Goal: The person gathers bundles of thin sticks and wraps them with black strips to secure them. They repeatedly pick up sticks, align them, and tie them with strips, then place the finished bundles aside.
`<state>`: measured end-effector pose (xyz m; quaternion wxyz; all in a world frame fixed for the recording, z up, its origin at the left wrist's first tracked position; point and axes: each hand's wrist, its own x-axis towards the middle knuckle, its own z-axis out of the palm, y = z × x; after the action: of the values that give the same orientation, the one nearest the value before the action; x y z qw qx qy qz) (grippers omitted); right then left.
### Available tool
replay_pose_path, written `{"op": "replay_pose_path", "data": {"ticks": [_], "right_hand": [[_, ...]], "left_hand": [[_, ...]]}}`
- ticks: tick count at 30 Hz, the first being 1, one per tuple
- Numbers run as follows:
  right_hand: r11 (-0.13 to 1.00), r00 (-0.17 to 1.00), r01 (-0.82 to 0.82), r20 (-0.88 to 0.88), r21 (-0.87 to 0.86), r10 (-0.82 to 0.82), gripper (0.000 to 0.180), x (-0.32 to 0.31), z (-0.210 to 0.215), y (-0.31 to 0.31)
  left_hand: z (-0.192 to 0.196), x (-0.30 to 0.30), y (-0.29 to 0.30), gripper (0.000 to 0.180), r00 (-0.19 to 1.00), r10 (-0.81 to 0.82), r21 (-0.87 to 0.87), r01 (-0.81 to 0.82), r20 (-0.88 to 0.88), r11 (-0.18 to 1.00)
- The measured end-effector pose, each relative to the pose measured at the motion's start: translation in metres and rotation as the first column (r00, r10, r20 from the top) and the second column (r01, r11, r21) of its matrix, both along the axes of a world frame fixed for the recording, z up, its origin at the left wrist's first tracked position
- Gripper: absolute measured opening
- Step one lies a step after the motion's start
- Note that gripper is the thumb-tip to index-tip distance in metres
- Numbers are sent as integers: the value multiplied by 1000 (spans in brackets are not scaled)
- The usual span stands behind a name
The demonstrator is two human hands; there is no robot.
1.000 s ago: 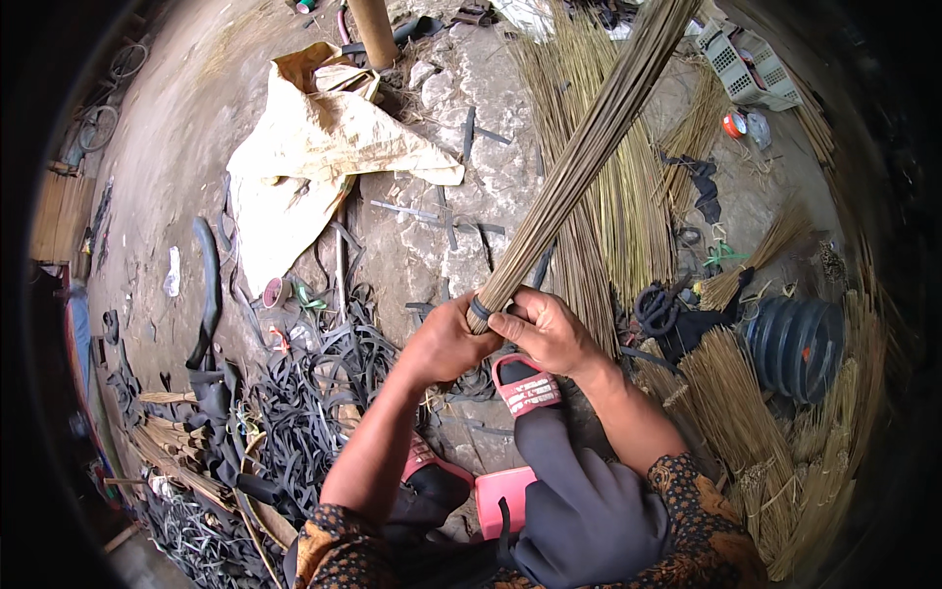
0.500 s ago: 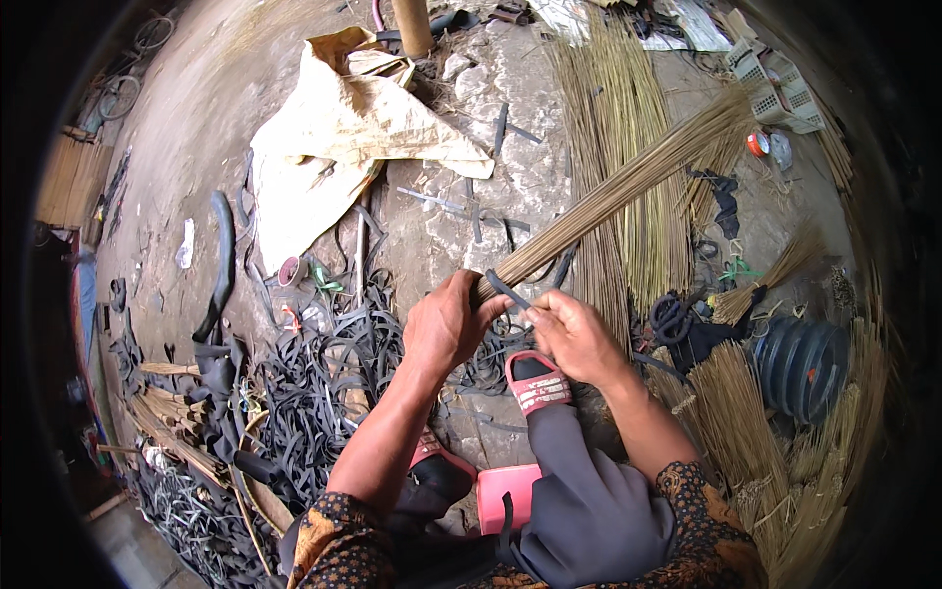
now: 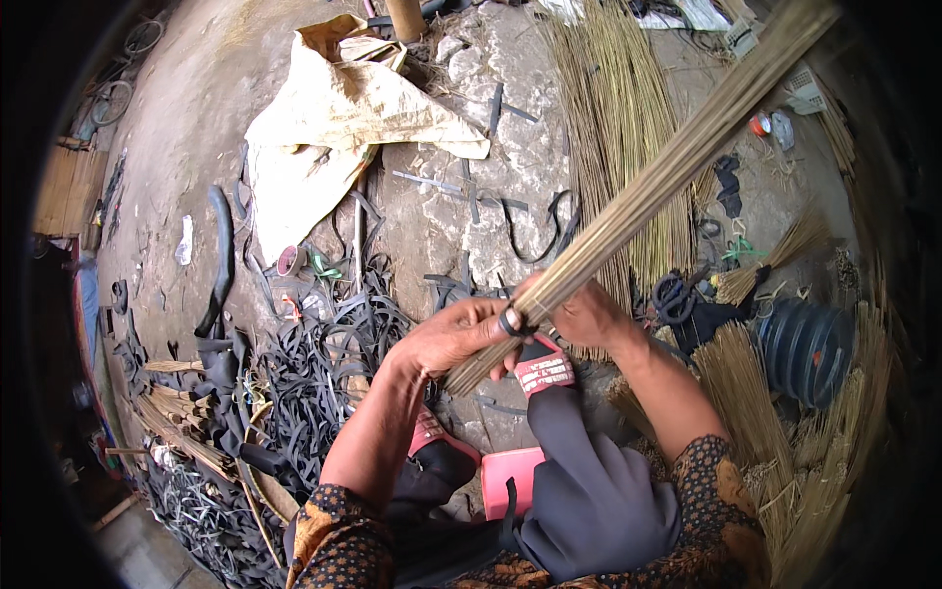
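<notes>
A long bundle of thin brown sticks (image 3: 667,177), like broom bristles, slants from my lap up to the far right. My left hand (image 3: 453,339) is closed round it near its lower end, thumb on top. By that thumb, a narrow black rubber strip (image 3: 509,321) is wrapped round the bundle. My right hand (image 3: 596,316) is closed against the far side of the bundle at the wrapping, its fingertips partly hidden. It appears to grip the strip's other part, though the strip's run behind the sticks does not show.
Tangled black rubber strips (image 3: 334,363) lie to the left. A cream sack (image 3: 334,128) is spread ahead, with loose long sticks (image 3: 628,128) to its right. At the right stand a blue ribbed plastic jug (image 3: 805,353) and more stick bundles (image 3: 741,412). A pink block (image 3: 510,476) lies between my feet.
The bundle has come nearer and tilted up more steeply, its lower end now sticking out below my left hand. My right hand has moved up from the near side to behind the bundle.
</notes>
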<state>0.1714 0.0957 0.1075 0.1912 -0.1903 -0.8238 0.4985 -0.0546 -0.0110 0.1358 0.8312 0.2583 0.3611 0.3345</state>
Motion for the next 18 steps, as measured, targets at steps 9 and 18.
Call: {"op": "replay_pose_path", "data": {"ticks": [9,18], "right_hand": [[987,866,24,490,162,-102,28,-6,59,25],[842,965,-48,241,537,-99,22,-37,33,24]], "left_hand": [[-8,7,18,49,501,177,226,38,-847,973],[-5,24,11,46,236,183,242,250,-954,938]]}}
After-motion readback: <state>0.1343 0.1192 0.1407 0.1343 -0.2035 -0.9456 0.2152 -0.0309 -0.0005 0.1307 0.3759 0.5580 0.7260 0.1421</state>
